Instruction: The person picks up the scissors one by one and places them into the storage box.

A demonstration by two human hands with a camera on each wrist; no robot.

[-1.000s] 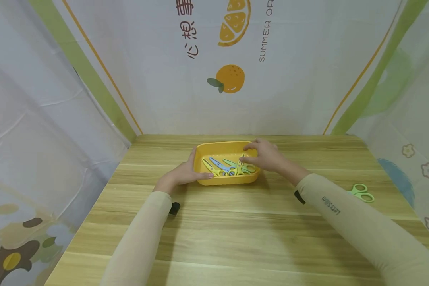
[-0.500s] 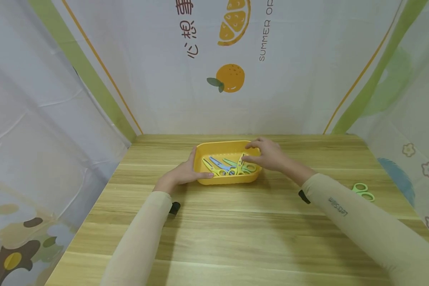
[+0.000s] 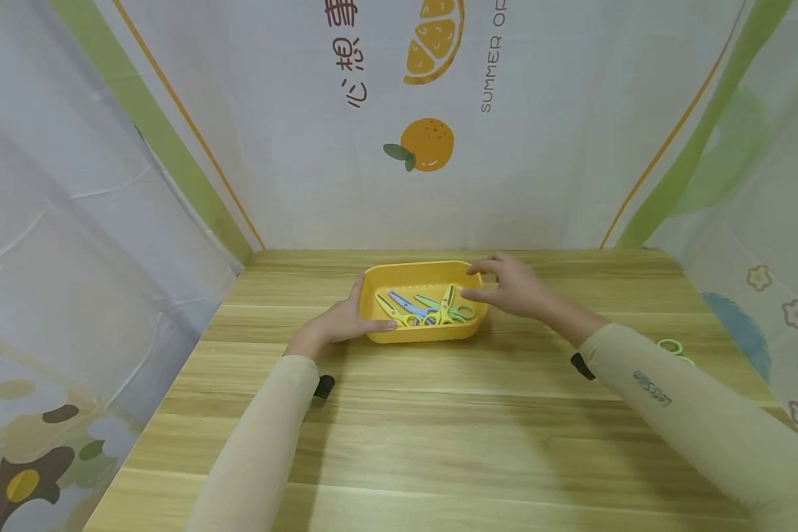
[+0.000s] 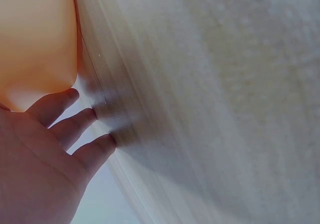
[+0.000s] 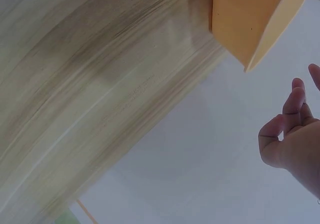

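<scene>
A yellow plastic basket point(image 3: 425, 335) stands toward the back of the wooden table. My left hand point(image 3: 335, 324) holds its left end, thumb over the front rim; in the left wrist view the left hand's point(image 4: 42, 164) fingers lie along the basket's point(image 4: 37, 34) outer wall. Inside lie two yellow scissors point(image 3: 448, 299), blue scissors point(image 3: 407, 304) and green scissors point(image 3: 462, 313), partly overlapping. My right hand point(image 3: 517, 288) hovers at the basket's right end with nothing in it. The right wrist view shows the right hand point(image 5: 297, 139) apart from the basket point(image 5: 250, 19), fingers loosely bent.
Another pair of green-handled scissors point(image 3: 670, 346) lies on the table point(image 3: 439, 443) at the right, mostly hidden behind my right sleeve. A white curtain point(image 3: 539, 162) with printed oranges hangs behind the table's far edge, and patterned cloth hangs at both sides.
My right hand has moved right, away from the upright yellow scissors, toward the basket's right rim. Its sleeve now covers more of the green scissors on the table. The left hand has stayed still.
</scene>
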